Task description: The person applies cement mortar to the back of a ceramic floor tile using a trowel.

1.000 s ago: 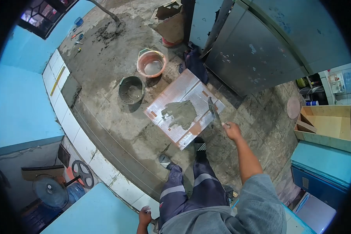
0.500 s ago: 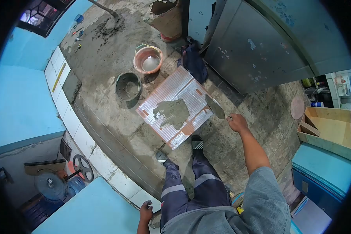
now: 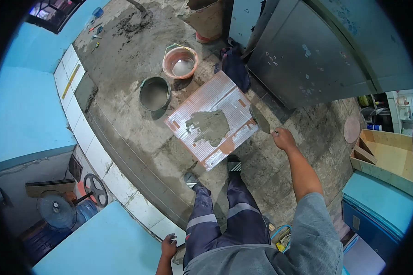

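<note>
My right hand (image 3: 285, 139) is closed around the handle of a trowel (image 3: 260, 120). Its grey blade reaches over the right edge of a silvery foil-faced board (image 3: 222, 94) lying on the floor. A patch of wet mortar (image 3: 209, 128) is spread on the middle of that board, apart from the blade. Low at my left side hangs my left hand (image 3: 169, 246), loosely open beside my leg, near the white tiles (image 3: 119, 183). Nothing shows clearly in its fingers.
Beyond the board stand a dark bucket (image 3: 154, 94) and an orange bucket (image 3: 180, 62) with pale liquid. Strings run along the tile row. A metal cabinet (image 3: 303, 55) stands right; a wooden drawer (image 3: 390, 153) is farther right. A fan (image 3: 57, 208) sits lower left.
The whole view has shifted slightly, so the board and buckets appear higher and farther right. My right hand still holds the trowel at the board's edge; my left hand stays low.
</note>
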{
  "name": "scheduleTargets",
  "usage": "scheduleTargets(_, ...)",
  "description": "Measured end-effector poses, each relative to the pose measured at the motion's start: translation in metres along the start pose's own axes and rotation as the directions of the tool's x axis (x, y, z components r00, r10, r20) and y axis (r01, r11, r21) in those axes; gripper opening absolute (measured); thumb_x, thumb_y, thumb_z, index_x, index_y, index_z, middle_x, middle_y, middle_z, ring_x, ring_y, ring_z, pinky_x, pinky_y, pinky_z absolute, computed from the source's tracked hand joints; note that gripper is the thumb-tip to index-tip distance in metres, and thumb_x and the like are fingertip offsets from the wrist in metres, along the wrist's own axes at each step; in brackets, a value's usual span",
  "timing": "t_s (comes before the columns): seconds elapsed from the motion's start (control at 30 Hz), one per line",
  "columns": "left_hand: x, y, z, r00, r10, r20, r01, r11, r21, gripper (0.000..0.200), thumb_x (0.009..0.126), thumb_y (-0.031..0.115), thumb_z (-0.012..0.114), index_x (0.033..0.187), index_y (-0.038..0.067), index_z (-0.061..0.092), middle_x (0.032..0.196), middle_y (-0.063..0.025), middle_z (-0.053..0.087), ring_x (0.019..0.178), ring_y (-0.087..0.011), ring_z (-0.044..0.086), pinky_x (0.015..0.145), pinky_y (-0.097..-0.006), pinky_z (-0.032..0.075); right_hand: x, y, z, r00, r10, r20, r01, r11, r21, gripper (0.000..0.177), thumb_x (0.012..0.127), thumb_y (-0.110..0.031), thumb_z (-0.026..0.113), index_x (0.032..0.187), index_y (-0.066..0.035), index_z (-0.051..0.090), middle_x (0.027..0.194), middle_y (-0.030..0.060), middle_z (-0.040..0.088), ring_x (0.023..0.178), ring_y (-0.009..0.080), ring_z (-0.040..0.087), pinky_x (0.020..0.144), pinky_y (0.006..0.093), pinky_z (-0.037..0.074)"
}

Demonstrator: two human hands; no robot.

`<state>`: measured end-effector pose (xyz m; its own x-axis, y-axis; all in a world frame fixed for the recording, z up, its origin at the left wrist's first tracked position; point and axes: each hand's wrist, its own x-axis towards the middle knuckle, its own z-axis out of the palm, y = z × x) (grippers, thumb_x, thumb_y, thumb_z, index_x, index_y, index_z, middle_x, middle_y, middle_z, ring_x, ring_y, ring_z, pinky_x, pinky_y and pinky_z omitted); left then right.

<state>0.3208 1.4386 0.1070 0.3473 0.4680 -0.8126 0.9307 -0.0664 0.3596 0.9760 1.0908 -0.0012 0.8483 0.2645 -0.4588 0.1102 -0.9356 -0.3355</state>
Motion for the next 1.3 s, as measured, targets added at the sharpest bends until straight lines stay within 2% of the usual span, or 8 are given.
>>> scheduleTargets(0.13, -0.001, 0.009, -0.006, 1.0, -0.008, 0.023, 0.007, 1.0, 0.024, 0.04, 0.085, -0.006, 0.06, 0.124, -0.001, 0.062, 0.112, -0.0159, 0.071, 0.101, -0.0235, 0.069, 0.087, -0.0341, 0.054, -0.005, -0.005, 0.005, 1.0, -0.028, -0.006, 0.028, 0.998, -0.051, 0.038, 0.094, -0.036, 0.062, 0.105, -0.001, 0.07, 0.098, 0.0271, 0.069, 0.099, 0.0461, 0.063, 0.086, 0.053, 0.049)
scheduleTargets(0.27, 0.005, -0.025, -0.009, 1.0, 0.009, 0.001, -0.009, 1.0, -0.008, 0.038, 0.085, -0.005, 0.06, 0.122, 0.0, 0.063, 0.113, -0.0152, 0.071, 0.101, -0.0242, 0.069, 0.087, -0.0344, 0.054, -0.009, -0.014, 0.02, 1.0, -0.009, -0.018, 0.008, 0.997, -0.074, 0.037, 0.095, -0.038, 0.058, 0.108, -0.005, 0.071, 0.104, 0.0252, 0.069, 0.103, 0.0428, 0.063, 0.09, 0.0514, 0.049)
scheduleTargets(0.53, 0.009, -0.052, -0.032, 0.996, 0.092, -0.012, -0.092, 0.996, 0.0, 0.039, 0.085, -0.006, 0.06, 0.123, 0.001, 0.062, 0.114, -0.013, 0.071, 0.106, -0.0235, 0.068, 0.089, -0.0332, 0.053, -0.032, -0.039, 0.043, 1.0, -0.017, 0.004, 0.017, 0.999, -0.051, 0.04, 0.095, -0.038, 0.061, 0.101, 0.0, 0.07, 0.095, 0.0274, 0.069, 0.097, 0.0466, 0.064, 0.085, 0.051, 0.05)
scheduleTargets(0.77, 0.02, -0.097, -0.061, 0.996, -0.086, 0.017, 0.088, 0.99, -0.112, 0.04, 0.085, -0.005, 0.059, 0.125, 0.0, 0.06, 0.116, -0.013, 0.07, 0.108, -0.0234, 0.067, 0.093, -0.0334, 0.051, -0.081, -0.106, 0.075, 0.993, 0.088, 0.081, -0.081, 0.993, -0.084, 0.041, 0.097, -0.04, 0.058, 0.113, -0.004, 0.07, 0.1, 0.0274, 0.069, 0.101, 0.0458, 0.065, 0.089, 0.0506, 0.051)
scheduleTargets(0.9, 0.023, -0.109, -0.076, 1.0, -0.019, -0.004, 0.018, 0.995, -0.099, 0.04, 0.085, -0.006, 0.06, 0.125, -0.002, 0.06, 0.116, -0.0135, 0.07, 0.109, -0.0234, 0.066, 0.094, -0.0334, 0.05, -0.115, -0.145, 0.104, 0.987, 0.109, 0.121, -0.096, 0.99, -0.104, 0.041, 0.097, -0.041, 0.057, 0.116, -0.006, 0.069, 0.1, 0.0264, 0.07, 0.101, 0.045, 0.065, 0.09, 0.0512, 0.051)
scheduleTargets(1.13, 0.027, -0.139, -0.085, 1.0, -0.002, -0.013, 0.001, 0.998, -0.065, 0.04, 0.086, -0.007, 0.061, 0.125, -0.002, 0.06, 0.115, -0.0134, 0.07, 0.105, -0.0237, 0.067, 0.092, -0.0338, 0.052, -0.18, -0.205, 0.176, 0.962, 0.0, 0.274, -0.011, 0.999, 0.04, 0.037, 0.097, -0.037, 0.058, 0.106, -0.004, 0.072, 0.097, 0.0254, 0.07, 0.096, 0.0461, 0.065, 0.086, 0.0509, 0.051)
scheduleTargets(1.23, 0.024, -0.126, -0.09, 0.999, -0.049, -0.015, 0.048, 0.997, -0.065, 0.039, 0.086, -0.007, 0.06, 0.124, -0.001, 0.06, 0.114, -0.0136, 0.07, 0.103, -0.024, 0.068, 0.092, -0.0341, 0.052, -0.185, -0.216, 0.174, 0.966, 0.001, 0.26, -0.071, 0.963, 0.26, 0.036, 0.095, -0.038, 0.062, 0.102, -0.004, 0.073, 0.095, 0.0237, 0.071, 0.095, 0.0444, 0.066, 0.084, 0.048, 0.052)
scheduleTargets(1.3, 0.03, -0.117, -0.091, 0.999, -0.045, -0.026, 0.043, 0.996, -0.073, 0.039, 0.085, -0.007, 0.061, 0.123, -0.001, 0.06, 0.113, -0.0138, 0.07, 0.102, -0.0244, 0.068, 0.091, -0.0346, 0.052, -0.167, -0.201, 0.169, 0.989, 0.058, 0.139, -0.103, 0.933, 0.345, 0.037, 0.093, -0.041, 0.063, 0.1, -0.006, 0.074, 0.096, 0.0238, 0.071, 0.094, 0.0432, 0.067, 0.083, 0.0477, 0.052)
